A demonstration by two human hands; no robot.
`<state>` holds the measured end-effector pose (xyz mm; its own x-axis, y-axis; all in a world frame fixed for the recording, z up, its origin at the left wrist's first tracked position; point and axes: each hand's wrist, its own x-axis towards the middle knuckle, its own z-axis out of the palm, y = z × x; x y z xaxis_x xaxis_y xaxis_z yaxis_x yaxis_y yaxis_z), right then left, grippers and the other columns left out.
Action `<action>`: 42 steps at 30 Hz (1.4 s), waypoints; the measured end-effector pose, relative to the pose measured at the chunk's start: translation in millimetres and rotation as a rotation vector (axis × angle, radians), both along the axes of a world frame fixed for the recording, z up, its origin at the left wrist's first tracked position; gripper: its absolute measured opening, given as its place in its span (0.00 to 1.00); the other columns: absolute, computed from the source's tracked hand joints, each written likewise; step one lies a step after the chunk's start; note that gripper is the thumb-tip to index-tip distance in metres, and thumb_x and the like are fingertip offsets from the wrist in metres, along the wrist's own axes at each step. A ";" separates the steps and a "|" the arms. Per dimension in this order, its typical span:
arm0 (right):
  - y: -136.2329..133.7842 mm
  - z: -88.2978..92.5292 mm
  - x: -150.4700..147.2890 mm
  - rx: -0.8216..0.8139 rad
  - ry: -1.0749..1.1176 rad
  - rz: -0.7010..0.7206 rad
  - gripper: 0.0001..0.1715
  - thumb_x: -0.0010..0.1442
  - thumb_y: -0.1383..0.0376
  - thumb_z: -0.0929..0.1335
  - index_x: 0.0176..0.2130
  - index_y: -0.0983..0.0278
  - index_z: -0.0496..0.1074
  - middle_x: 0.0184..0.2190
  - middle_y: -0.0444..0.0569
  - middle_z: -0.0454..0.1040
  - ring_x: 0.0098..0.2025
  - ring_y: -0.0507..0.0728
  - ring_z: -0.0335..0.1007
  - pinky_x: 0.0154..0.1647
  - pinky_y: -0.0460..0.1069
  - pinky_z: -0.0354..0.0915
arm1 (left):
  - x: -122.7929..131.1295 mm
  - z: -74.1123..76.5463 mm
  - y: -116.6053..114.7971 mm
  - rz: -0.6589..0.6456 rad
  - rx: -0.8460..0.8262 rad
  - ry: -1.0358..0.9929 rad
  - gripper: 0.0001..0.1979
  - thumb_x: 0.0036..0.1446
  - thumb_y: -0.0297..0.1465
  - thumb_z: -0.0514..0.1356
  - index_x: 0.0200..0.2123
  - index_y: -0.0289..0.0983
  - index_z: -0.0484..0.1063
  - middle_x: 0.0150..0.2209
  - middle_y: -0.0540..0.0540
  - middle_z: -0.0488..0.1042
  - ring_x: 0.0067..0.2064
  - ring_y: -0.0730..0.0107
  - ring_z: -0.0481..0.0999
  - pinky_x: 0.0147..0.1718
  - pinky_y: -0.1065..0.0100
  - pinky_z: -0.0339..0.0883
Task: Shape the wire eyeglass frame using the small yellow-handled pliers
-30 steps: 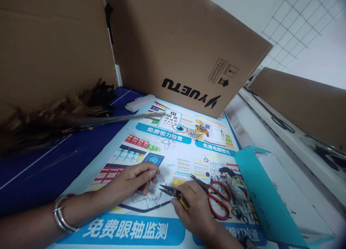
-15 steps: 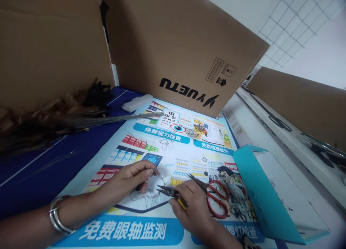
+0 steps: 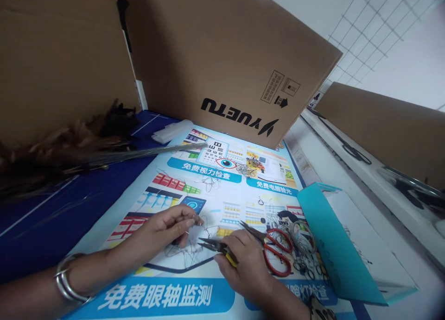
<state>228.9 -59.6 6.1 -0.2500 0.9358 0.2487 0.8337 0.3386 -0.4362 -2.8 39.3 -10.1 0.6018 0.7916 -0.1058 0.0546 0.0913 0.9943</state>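
Note:
My left hand [image 3: 174, 225] is closed in a pinch, thumb against fingertips, on a very thin wire that is hard to make out. Fine wire loops [image 3: 187, 250] lie on the printed sheet below it. My right hand [image 3: 245, 260] grips needle-nose pliers [image 3: 212, 245] by their yellow-and-black handles. Their jaws look slightly parted and point left, just short of my left fingertips, with nothing visible between them. Red-handled scissors [image 3: 278, 253] lie right beside my right hand. A roll of clear tape [image 3: 303, 236] and a cluster of small wire rings [image 3: 309, 266] rest beyond them.
An opened teal box [image 3: 340, 250] holding small dark pieces stands at the right. Large cardboard [image 3: 236, 56] rises behind the sheet. Brown feathers [image 3: 69, 141] with long thin stems [image 3: 156, 149] lie at the left. More tangled wires [image 3: 246, 169] sit farther back.
The whole view has shifted slightly, so most things appear a little farther left. The pliers' tips look slightly closer to my left fingertips. Both grips stay the same.

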 end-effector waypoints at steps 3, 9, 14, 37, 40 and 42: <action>0.6 0.3 0.0 0.003 -0.010 0.003 0.10 0.59 0.62 0.69 0.42 0.62 0.72 0.37 0.52 0.73 0.40 0.60 0.68 0.41 0.53 0.66 | 1.7 1.5 -1.0 0.020 -0.022 -0.031 0.11 0.62 0.41 0.58 0.39 0.39 0.71 0.28 0.52 0.73 0.24 0.74 0.69 0.25 0.72 0.60; 1.8 0.9 -2.6 -0.015 -0.069 0.007 0.09 0.60 0.62 0.68 0.41 0.62 0.72 0.38 0.51 0.73 0.40 0.60 0.68 0.41 0.54 0.66 | 3.9 4.1 -1.6 0.039 -0.054 -0.076 0.11 0.61 0.40 0.60 0.36 0.38 0.68 0.36 0.48 0.76 0.24 0.75 0.71 0.26 0.71 0.64; 3.3 0.5 -2.9 -0.023 -0.098 0.030 0.09 0.60 0.62 0.67 0.42 0.62 0.71 0.38 0.52 0.73 0.40 0.61 0.67 0.40 0.54 0.65 | 3.4 3.5 -0.8 0.032 -0.087 -0.064 0.11 0.62 0.40 0.59 0.37 0.39 0.67 0.36 0.47 0.78 0.24 0.74 0.70 0.26 0.70 0.62; 5.7 5.1 -1.6 -0.065 -0.087 0.043 0.07 0.60 0.63 0.68 0.40 0.61 0.70 0.38 0.51 0.72 0.40 0.60 0.67 0.40 0.54 0.65 | -0.6 9.6 2.2 -0.032 -0.144 -0.155 0.12 0.64 0.42 0.57 0.38 0.39 0.68 0.32 0.47 0.80 0.30 0.66 0.75 0.34 0.66 0.64; 6.4 5.9 -2.0 -0.066 -0.086 0.043 0.06 0.59 0.63 0.68 0.39 0.61 0.70 0.37 0.51 0.72 0.39 0.60 0.67 0.40 0.54 0.65 | -2.7 6.8 3.4 -0.053 -0.134 -0.163 0.12 0.65 0.41 0.56 0.39 0.39 0.69 0.35 0.46 0.81 0.33 0.66 0.76 0.37 0.65 0.64; 7.0 6.3 -2.1 -0.063 -0.084 0.044 0.06 0.59 0.64 0.68 0.39 0.61 0.70 0.37 0.51 0.72 0.39 0.60 0.67 0.39 0.54 0.65 | -3.4 5.6 4.2 -0.062 -0.136 -0.163 0.11 0.66 0.41 0.55 0.39 0.39 0.69 0.37 0.45 0.81 0.34 0.66 0.77 0.38 0.65 0.64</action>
